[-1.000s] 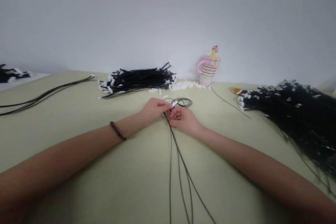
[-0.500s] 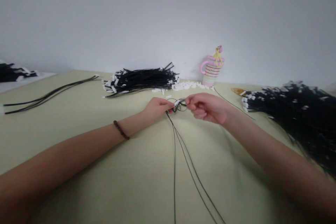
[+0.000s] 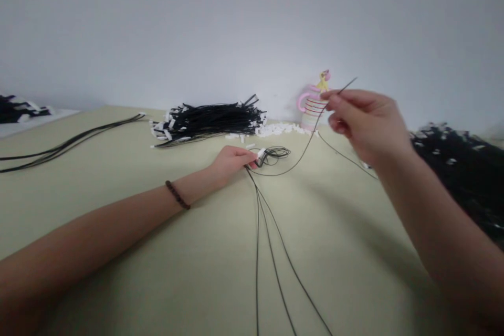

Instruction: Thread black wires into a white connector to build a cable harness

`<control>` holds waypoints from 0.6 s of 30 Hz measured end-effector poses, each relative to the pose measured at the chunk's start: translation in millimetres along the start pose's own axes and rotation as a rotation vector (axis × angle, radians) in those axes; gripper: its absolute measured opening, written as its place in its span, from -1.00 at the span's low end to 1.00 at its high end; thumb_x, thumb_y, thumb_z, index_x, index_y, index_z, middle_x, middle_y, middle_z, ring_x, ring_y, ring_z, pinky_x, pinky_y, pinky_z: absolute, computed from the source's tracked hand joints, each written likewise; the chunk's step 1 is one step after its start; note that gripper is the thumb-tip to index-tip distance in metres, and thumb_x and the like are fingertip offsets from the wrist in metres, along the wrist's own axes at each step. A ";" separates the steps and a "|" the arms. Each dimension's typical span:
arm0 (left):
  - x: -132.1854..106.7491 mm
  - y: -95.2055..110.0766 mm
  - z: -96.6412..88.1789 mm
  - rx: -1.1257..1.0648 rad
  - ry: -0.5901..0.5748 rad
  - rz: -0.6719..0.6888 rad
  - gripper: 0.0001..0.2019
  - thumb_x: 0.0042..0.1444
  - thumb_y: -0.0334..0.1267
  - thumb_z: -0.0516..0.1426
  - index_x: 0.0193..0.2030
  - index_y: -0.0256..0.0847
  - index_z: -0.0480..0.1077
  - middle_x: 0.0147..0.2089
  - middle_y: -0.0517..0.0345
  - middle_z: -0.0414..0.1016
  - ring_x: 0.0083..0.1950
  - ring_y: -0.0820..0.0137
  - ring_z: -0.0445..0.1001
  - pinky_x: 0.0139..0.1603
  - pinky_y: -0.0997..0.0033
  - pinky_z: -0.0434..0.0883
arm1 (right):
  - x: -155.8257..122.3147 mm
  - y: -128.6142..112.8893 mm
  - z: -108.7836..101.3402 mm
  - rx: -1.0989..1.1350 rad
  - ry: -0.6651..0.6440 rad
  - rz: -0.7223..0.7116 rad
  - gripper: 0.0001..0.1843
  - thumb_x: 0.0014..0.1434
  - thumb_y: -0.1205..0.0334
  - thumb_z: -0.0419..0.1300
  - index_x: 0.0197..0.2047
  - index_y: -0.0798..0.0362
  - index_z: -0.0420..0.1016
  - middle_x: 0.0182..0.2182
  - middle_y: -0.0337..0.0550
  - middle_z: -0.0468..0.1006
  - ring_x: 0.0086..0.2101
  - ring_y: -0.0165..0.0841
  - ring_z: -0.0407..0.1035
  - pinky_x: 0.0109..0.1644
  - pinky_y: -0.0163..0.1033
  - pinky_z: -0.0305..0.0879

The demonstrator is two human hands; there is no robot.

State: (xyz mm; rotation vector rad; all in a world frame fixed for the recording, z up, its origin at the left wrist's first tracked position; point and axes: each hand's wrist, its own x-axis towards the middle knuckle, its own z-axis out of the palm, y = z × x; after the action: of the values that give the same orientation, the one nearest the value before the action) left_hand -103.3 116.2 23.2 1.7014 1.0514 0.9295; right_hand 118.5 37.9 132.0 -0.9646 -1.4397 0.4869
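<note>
Between the thumb and fingers of my left hand [image 3: 236,161] is a bunch of thin black cords with a small white connector [image 3: 261,153] at its end. A loose coil of black cord [image 3: 279,153] sticks out to the right of that connector. Several long black cords [image 3: 271,236] trail from beneath the hand toward the near edge. My right hand [image 3: 366,115], raised in front of the mug, pinches the end of one thin black cord [image 3: 301,159], its tip pointing up and right. That cord curves back down to the left hand.
A bundle of black cords with white ends [image 3: 216,119] lies at the back, beside scattered small white pieces [image 3: 279,129]. Next to them stands a pink striped mug [image 3: 313,111]. A large pile of black cords [image 3: 464,173] is at right; more cords [image 3: 74,142] lie at left.
My right hand has moved up and right, away from the coil, drawing out one cord's end. My left hand stays almost in place on the bunch.
</note>
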 end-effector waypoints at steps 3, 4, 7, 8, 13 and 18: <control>0.2 0.8 -0.9 -0.034 -0.011 -0.022 -0.75 -0.11 -0.12 0.14 -0.47 -0.28 0.49 -0.48 0.07 0.49 -0.44 0.46 0.33 -0.43 0.48 0.21 | -9.8 29.3 26.2 -0.115 -0.166 0.039 -0.79 -0.06 0.17 0.21 -0.36 0.13 0.51 -0.52 -0.21 0.45 -0.62 -0.60 0.18 -0.63 -0.46 0.06; 0.1 1.2 -0.9 -0.043 -0.012 -0.030 -0.76 -0.12 -0.12 0.14 -0.47 -0.28 0.49 -0.49 0.07 0.49 -0.45 0.46 0.33 -0.44 0.48 0.21 | -14.8 38.4 34.5 -0.134 -0.226 0.061 -0.77 -0.06 0.15 0.21 -0.38 0.14 0.51 -0.55 -0.20 0.45 -0.62 -0.58 0.18 -0.62 -0.45 0.07; -1.5 3.7 0.3 -0.053 0.000 -0.053 -0.78 -0.15 -0.15 0.15 -0.48 -0.29 0.49 -0.51 0.08 0.47 -0.46 0.46 0.33 -0.44 0.47 0.21 | -32.4 63.8 54.6 -0.155 -0.338 0.176 -0.75 -0.05 0.13 0.18 -0.43 0.17 0.52 -0.61 -0.20 0.43 -0.63 -0.56 0.17 -0.60 -0.43 0.04; -2.6 4.9 1.1 -0.053 0.000 -0.060 -0.79 -0.15 -0.16 0.15 -0.49 -0.29 0.48 -0.51 0.08 0.47 -0.46 0.46 0.33 -0.45 0.48 0.21 | -38.2 71.5 59.5 -0.156 -0.357 0.211 -0.74 -0.04 0.11 0.17 -0.44 0.17 0.52 -0.62 -0.19 0.43 -0.63 -0.55 0.17 -0.60 -0.43 0.03; -7.8 9.7 6.2 -0.053 -0.017 -0.070 -0.81 -0.13 -0.19 0.13 -0.57 -0.28 0.45 -0.54 0.10 0.45 -0.47 0.47 0.32 -0.47 0.49 0.19 | -59.5 96.8 71.5 -0.223 -0.365 0.265 -0.72 -0.01 0.12 0.11 -0.52 0.17 0.48 -0.67 -0.23 0.34 -0.65 -0.55 0.10 -0.60 -0.41 -0.04; -6.7 6.6 7.2 -0.048 -0.015 -0.074 -0.82 -0.14 -0.19 0.13 -0.54 -0.27 0.46 -0.53 0.11 0.45 -0.47 0.46 0.32 -0.48 0.49 0.19 | -67.3 99.2 71.6 -0.280 -0.342 0.179 -0.78 -0.03 0.25 0.06 -0.50 0.15 0.49 -0.67 -0.26 0.33 -0.61 -0.53 0.14 -0.56 -0.42 -0.01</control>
State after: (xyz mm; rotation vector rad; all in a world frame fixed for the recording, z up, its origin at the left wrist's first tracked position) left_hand -97.6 106.3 26.3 1.6166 1.0667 0.8863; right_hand 67.6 58.5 3.6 -1.2871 -1.7691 0.6149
